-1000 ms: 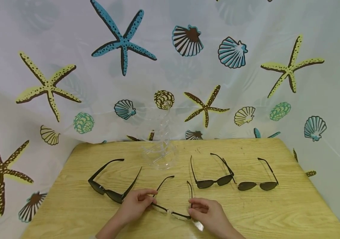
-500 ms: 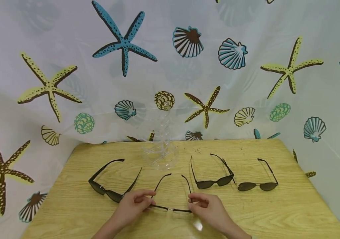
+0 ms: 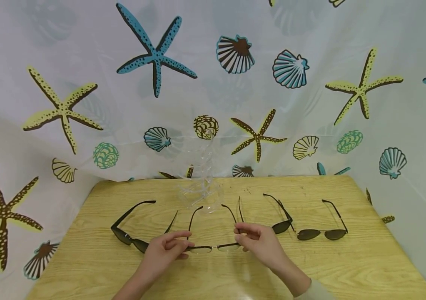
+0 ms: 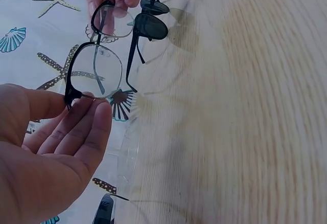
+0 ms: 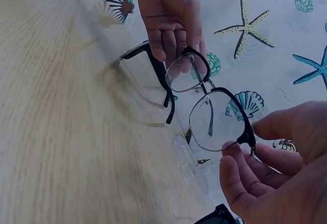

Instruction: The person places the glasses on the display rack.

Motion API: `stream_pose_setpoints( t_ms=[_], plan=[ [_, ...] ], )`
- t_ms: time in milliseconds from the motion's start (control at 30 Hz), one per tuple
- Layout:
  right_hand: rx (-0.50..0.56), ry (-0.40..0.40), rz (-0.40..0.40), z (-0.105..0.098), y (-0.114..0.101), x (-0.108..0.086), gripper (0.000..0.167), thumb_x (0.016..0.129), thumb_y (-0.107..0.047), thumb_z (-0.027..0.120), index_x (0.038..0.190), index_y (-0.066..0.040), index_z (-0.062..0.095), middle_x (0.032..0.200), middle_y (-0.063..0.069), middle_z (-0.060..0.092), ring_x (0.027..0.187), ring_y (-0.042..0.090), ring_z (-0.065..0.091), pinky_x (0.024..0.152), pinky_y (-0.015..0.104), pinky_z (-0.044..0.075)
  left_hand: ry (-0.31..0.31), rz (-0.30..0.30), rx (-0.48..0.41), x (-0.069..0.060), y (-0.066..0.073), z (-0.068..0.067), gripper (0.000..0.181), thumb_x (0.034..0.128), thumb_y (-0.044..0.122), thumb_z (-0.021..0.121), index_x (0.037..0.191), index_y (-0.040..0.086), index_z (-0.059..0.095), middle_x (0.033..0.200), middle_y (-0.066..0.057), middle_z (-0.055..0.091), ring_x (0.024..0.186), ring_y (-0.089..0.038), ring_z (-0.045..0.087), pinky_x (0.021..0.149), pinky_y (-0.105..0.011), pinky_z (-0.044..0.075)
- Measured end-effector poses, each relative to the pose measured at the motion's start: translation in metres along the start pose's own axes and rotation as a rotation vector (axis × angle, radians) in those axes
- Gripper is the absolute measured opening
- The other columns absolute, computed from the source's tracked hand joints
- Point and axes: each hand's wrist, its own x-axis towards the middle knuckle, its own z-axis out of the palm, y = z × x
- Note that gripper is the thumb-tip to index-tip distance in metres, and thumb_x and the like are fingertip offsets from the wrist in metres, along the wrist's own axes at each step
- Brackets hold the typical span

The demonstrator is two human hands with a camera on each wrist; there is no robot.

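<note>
Clear-lensed glasses (image 3: 214, 247), opened out and raised over the tabletop (image 3: 347, 271): left hand (image 3: 164, 252) pinches the nine-o'clock end, right hand (image 3: 259, 243) the three-o'clock end, fingers clamped on both. Transparent stand (image 3: 202, 193) at twelve. Lifting appears done; setting down seems left. Sunglasses (image 3: 128, 239) toward nine, a second pair (image 3: 282, 226) and third pair (image 3: 321, 234) toward three, lie unheld. From here, no brand or writing is legible.

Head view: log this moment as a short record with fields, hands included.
Left hand: pinches one end of the clear-lens glasses
Right hand: pinches their other end
Held item: temples open, above the table
Left side: black sunglasses, partly behind the left hand
Right side: dark sunglasses partly behind the right hand; aviator sunglasses beside them
Back: clear stand, patterned sheet
</note>
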Motion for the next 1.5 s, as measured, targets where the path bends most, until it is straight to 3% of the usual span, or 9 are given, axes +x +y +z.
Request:
stream_pose_setpoints(
  t_ms=[333,467,600,733,867,1000,1233,1333,1500],
  plan=[
    [-0.052,0.073,-0.027,0.002,-0.012,0.024,0.039,0.103,-0.012,0.068,0.140,0.000,0.067,0.130,0.019,0.073,0.110,0.031,0.074,0.079,0.041,0.064,0.117,-0.008,-0.062,0.002,0.003,0.006,0.044,0.1017,0.015,0.072,0.143,0.003,0.064,0.127,-0.023,0.074,0.095,-0.016,0.079,0.088,-0.036,0.064],
    [-0.066,0.095,-0.040,0.003,-0.014,0.037,0.037,0.103,-0.011,0.067,0.139,0.000,0.067,0.130,0.018,0.073,0.110,0.033,0.073,0.078,0.042,0.063,0.159,-0.010,-0.105,0.004,0.002,0.009,0.043,0.1009,0.011,0.072,0.143,0.006,0.065,0.128,-0.022,0.074,0.099,-0.021,0.079,0.087,-0.036,0.064],
    [-0.099,0.100,-0.043,0.003,-0.015,0.051,0.037,0.103,-0.010,0.066,0.139,0.000,0.067,0.130,0.019,0.073,0.102,0.029,0.073,0.075,0.037,0.063,0.195,0.000,-0.131,0.007,0.001,0.011,0.043,0.1001,0.007,0.072,0.143,0.007,0.065,0.129,-0.022,0.073,0.101,-0.016,0.079,0.086,-0.036,0.065],
    [-0.117,0.102,-0.036,0.004,-0.016,0.062,0.036,0.103,-0.010,0.066,0.139,-0.001,0.068,0.130,0.018,0.073,0.093,0.021,0.071,0.068,0.026,0.058,0.223,0.027,-0.110,0.010,0.000,0.011,0.045,0.0994,0.008,0.073,0.143,0.008,0.065,0.131,-0.021,0.073,0.097,-0.007,0.078,0.085,-0.035,0.065],
    [-0.118,0.108,-0.023,0.006,-0.017,0.073,0.036,0.104,-0.011,0.065,0.139,-0.003,0.069,0.130,0.016,0.074,0.090,0.017,0.069,0.065,0.025,0.054,0.246,0.044,-0.085,0.013,-0.002,0.012,0.045,0.1001,0.010,0.073,0.144,0.009,0.065,0.132,-0.022,0.072,0.098,-0.005,0.078,0.085,-0.033,0.064],
    [-0.143,0.114,-0.037,0.009,-0.018,0.085,0.037,0.104,-0.011,0.065,0.140,-0.004,0.068,0.130,0.014,0.074,0.092,0.016,0.069,0.070,0.033,0.058,0.272,0.075,-0.080,0.017,-0.003,0.013,0.046,0.1011,0.013,0.072,0.146,0.008,0.063,0.133,-0.023,0.070,0.097,-0.004,0.077,0.083,-0.029,0.064],
    [-0.178,0.140,-0.052,0.012,-0.019,0.100,0.036,0.104,-0.009,0.063,0.139,-0.001,0.068,0.129,0.018,0.073,0.102,0.026,0.073,0.087,0.049,0.061,0.319,0.133,-0.054,0.028,-0.007,0.015,0.045,0.1016,0.012,0.072,0.145,0.008,0.064,0.132,-0.023,0.071,0.094,0.000,0.076,0.080,-0.025,0.063],
    [-0.184,0.158,-0.041,0.014,-0.020,0.106,0.035,0.104,-0.008,0.062,0.137,-0.001,0.069,0.130,0.018,0.073,0.105,0.028,0.074,0.088,0.045,0.062,0.331,0.140,-0.031,0.033,-0.009,0.015,0.045,0.1024,0.015,0.071,0.146,0.007,0.063,0.134,-0.021,0.071,0.093,0.001,0.076,0.081,-0.026,0.063],
    [-0.210,0.182,-0.033,0.017,-0.021,0.113,0.033,0.104,-0.008,0.062,0.135,-0.002,0.071,0.128,0.016,0.074,0.101,0.025,0.074,0.079,0.031,0.060,0.341,0.152,-0.013,0.040,-0.012,0.012,0.045,0.1031,0.014,0.070,0.147,0.008,0.062,0.136,-0.021,0.070,0.095,-0.003,0.077,0.082,-0.027,0.063]
  ],
)
